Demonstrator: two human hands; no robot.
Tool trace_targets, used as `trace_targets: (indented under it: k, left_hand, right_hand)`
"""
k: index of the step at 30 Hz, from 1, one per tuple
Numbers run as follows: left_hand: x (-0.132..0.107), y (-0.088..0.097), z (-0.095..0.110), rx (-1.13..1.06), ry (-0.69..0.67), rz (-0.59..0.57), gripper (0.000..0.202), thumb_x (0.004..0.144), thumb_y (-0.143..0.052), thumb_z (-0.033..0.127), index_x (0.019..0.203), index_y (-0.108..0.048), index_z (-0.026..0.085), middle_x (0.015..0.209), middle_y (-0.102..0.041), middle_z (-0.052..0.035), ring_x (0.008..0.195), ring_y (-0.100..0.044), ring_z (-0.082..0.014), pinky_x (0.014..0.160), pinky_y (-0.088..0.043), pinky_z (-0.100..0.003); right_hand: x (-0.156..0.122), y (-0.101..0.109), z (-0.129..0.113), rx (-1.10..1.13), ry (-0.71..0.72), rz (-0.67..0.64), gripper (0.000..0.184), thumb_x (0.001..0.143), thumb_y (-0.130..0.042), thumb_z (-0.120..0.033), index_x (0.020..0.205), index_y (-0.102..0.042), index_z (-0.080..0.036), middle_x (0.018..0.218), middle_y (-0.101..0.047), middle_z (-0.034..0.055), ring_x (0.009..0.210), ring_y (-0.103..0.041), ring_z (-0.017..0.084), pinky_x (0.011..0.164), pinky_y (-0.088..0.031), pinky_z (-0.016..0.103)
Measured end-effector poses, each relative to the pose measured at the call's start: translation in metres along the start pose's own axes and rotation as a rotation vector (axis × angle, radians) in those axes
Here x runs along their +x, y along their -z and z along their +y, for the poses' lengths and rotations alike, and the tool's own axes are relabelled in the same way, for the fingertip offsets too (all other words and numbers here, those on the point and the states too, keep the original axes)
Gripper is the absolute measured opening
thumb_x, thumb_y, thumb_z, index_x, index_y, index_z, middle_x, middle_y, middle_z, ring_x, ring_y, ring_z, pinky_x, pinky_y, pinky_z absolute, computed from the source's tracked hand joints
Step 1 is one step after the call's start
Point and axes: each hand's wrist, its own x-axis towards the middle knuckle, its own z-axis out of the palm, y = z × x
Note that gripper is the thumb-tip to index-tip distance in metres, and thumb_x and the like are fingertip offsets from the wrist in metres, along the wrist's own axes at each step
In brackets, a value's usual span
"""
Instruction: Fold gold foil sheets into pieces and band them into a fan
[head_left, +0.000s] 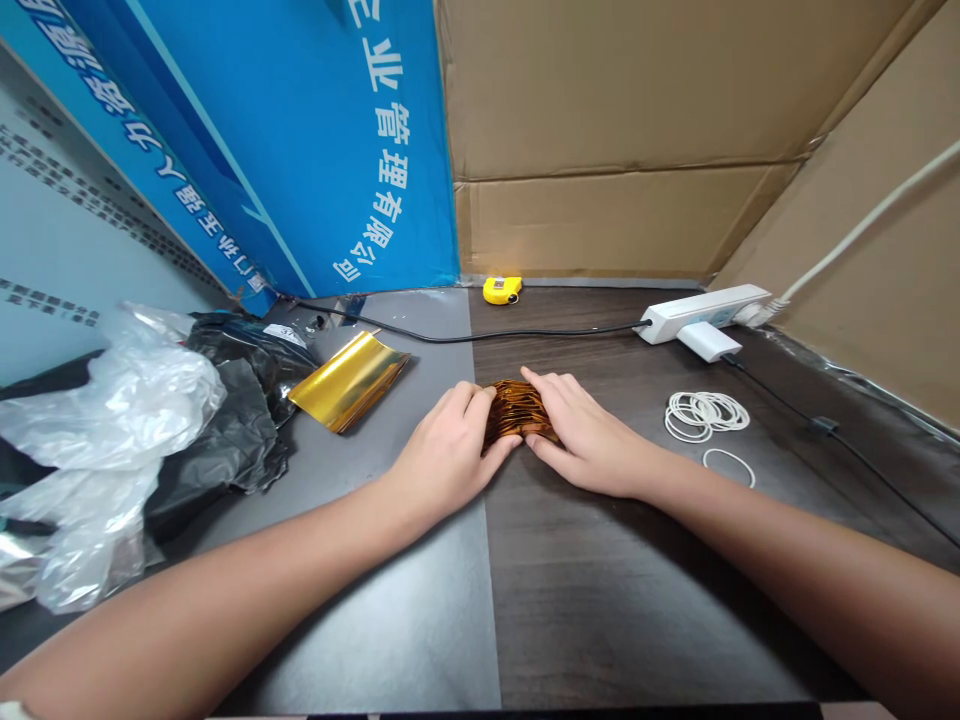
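Note:
Between my two hands, on the table, is a stack of pleated gold foil sheets (519,408), its folded edges facing up. My left hand (454,435) closes on the left end of the stack, thumb along the near side. At the opposite end my right hand (581,430) grips it, with the index finger at the far edge and the thumb at the near one. The two thumb tips almost meet in front. Another piece of gold foil (349,380), flat and shiny with layered edges, lies to the left of my left hand.
Crumpled clear plastic (112,400) and black plastic bags (225,430) heap at the left. White rubber bands (705,415) lie right of my hands. Behind are a yellow tape measure (502,290), a white power strip (705,308) and a black cable (525,334), before cardboard walls (585,90).

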Motion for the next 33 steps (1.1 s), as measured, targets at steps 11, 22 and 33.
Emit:
trace_targets:
  k: [11, 22, 33]
  left_hand:
    - [0.002, -0.002, -0.001, -0.056, -0.016, 0.003, 0.045, 0.093, -0.064, 0.033, 0.129, -0.054, 0.007, 0.109, -0.063, -0.0136, 0.101, -0.062, -0.0257, 0.09, -0.059, -0.042]
    - [0.004, -0.011, -0.009, -0.105, -0.029, -0.077, 0.071, 0.097, -0.054, 0.041, 0.149, -0.034, -0.004, 0.148, -0.048, -0.0269, 0.136, -0.049, -0.0339, 0.114, -0.046, -0.051]
    - [0.009, -0.009, -0.005, -0.053, 0.059, -0.283, 0.076, 0.102, -0.045, 0.044, 0.155, -0.021, -0.004, 0.147, -0.045, -0.0281, 0.132, -0.05, -0.0369, 0.11, -0.046, -0.054]
  right_hand:
    - [0.001, 0.001, -0.001, 0.005, -0.028, -0.035, 0.075, 0.096, -0.045, -0.031, 0.159, -0.013, -0.007, 0.131, -0.052, 0.0199, 0.117, -0.047, 0.034, 0.105, -0.046, 0.06]
    - [0.002, 0.0, 0.0, -0.005, -0.018, -0.027, 0.076, 0.097, -0.045, -0.032, 0.161, -0.011, -0.009, 0.134, -0.051, 0.0201, 0.119, -0.047, 0.034, 0.106, -0.045, 0.06]
    - [-0.001, -0.004, 0.005, -0.059, -0.025, 0.004, 0.082, 0.096, -0.044, -0.033, 0.159, 0.0, -0.003, 0.156, -0.032, 0.0305, 0.138, -0.038, 0.04, 0.111, -0.041, 0.064]
